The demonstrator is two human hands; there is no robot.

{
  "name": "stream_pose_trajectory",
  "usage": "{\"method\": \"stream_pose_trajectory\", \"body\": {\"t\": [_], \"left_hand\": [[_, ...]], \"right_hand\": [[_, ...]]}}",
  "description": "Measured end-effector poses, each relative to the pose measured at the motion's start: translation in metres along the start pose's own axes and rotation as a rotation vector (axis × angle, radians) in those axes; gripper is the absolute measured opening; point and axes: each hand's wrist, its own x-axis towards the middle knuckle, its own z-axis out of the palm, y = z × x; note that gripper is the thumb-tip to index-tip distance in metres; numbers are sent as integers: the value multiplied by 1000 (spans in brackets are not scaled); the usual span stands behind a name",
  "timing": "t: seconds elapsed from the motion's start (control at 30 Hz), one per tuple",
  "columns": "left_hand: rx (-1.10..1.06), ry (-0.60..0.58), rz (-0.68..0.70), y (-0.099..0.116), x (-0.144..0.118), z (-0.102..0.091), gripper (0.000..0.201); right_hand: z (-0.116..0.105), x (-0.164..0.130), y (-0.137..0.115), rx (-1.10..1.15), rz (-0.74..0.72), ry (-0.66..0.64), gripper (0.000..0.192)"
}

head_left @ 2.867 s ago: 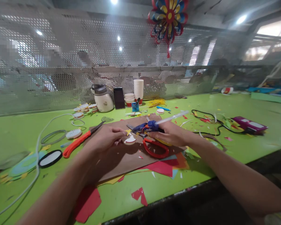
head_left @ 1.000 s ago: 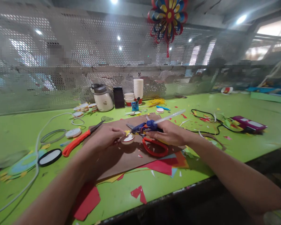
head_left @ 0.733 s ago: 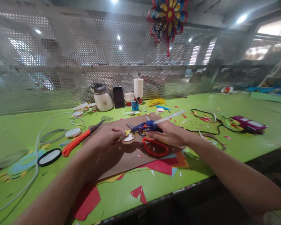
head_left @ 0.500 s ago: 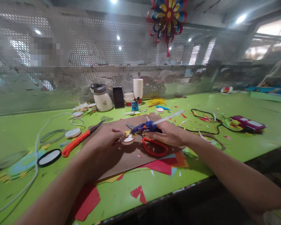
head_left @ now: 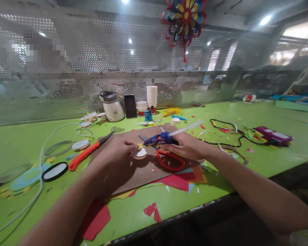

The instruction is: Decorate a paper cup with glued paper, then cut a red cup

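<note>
Blue glue gun [head_left: 159, 138] sits in the closed grip of the right hand [head_left: 186, 146] at the middle of the frame, its nozzle pointing left and down at a small white disc [head_left: 140, 153], with a clear glue stick [head_left: 187, 127] jutting from its back toward the upper right. Left hand [head_left: 115, 150] pinches the disc's left edge between its fingertips, holding it on a brown card sheet [head_left: 133, 171]. Just below the right hand, red-handled scissors [head_left: 169, 162] lie on the card. Left of the card lies an orange knife [head_left: 86, 153], and farther left a black-rimmed ring [head_left: 54, 172] and a white cable [head_left: 41, 164]. Red paper scraps [head_left: 151, 212] lie on the green bench [head_left: 259, 160] toward the bottom edge. Higher in the frame, at the mesh screen, stand a white jug [head_left: 113, 107], a dark phone [head_left: 130, 106] and stacked paper cups [head_left: 151, 97]. At the right, a black cord [head_left: 228, 131] runs to a purple box [head_left: 273, 135]. A paper pinwheel [head_left: 184, 18] hangs at the top.
</note>
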Motion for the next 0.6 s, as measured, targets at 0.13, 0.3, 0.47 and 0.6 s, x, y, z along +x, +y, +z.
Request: {"method": "stream_pose_trajectory", "body": {"t": [0.13,0.3,0.47,0.6], "left_hand": [[-8,4,-33,0,2,-1,14],[-4,34,-57,3,2,-1,9],[-66,38,-24,7,-9,7,17],[-117,75,13,9,-16,12,22]], "right_hand": [[0,0,-3,9,18,-17,29],[0,0,-2,7,17,-50,29],[-1,0,0,86,10,-80,29],[-1,0,2,93,-18,-53,27]]}}
